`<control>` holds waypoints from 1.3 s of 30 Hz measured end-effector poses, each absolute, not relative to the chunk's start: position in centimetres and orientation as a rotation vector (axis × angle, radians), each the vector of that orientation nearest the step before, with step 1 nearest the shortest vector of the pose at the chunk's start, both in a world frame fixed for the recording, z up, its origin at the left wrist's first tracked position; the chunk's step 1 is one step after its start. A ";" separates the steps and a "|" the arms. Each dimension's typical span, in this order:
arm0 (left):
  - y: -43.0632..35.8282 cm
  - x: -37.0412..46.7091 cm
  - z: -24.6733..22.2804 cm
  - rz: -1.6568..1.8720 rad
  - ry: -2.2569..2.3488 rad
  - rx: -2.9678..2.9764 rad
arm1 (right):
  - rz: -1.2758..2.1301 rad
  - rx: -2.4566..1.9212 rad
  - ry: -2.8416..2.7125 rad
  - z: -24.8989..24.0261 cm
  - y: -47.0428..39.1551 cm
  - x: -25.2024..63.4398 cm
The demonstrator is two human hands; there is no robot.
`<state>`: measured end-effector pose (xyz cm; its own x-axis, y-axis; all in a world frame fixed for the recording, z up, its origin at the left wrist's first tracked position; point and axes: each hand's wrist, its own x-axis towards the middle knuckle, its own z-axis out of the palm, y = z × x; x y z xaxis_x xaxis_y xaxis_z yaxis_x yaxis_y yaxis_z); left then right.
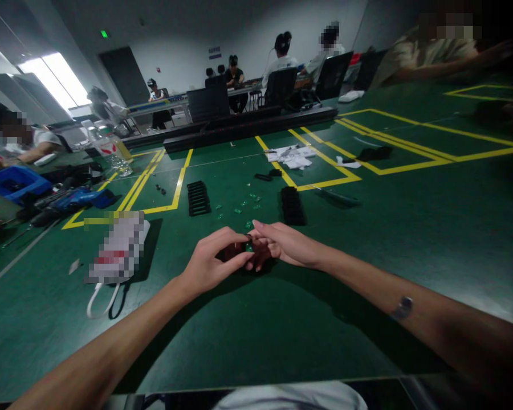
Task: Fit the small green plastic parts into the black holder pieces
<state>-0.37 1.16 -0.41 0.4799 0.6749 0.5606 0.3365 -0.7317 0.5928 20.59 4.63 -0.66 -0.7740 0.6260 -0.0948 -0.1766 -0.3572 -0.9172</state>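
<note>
Both hands meet low over the green table [222, 353]. My left hand [216, 259] pinches a small dark piece with a green part [249, 247] between thumb and fingers. My right hand [282, 245] touches the same piece from the other side, its fingers curled and partly hidden. Just beyond the hands lie several small green pieces [238, 211]. A black slotted rack [198, 199] is to their left, and another black rack [292, 205] stands to their right.
A power bank [122, 247] with a looped cable lies at left. Farther off are white papers [291, 156], a bottle [109, 149], a blue bin [17, 183] and a thin dark tool [336, 197]. People sit around the room, one at the right table edge.
</note>
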 end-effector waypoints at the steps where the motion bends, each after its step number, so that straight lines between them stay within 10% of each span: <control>1: 1.2 -0.4 -0.4 1.140 0.849 2.329 | 2.158 -0.599 -1.382 -0.7 4.6 20.6; 39: 0.9 -0.5 0.0 0.960 1.030 2.223 | 1.762 -0.777 -1.749 -0.5 3.9 20.1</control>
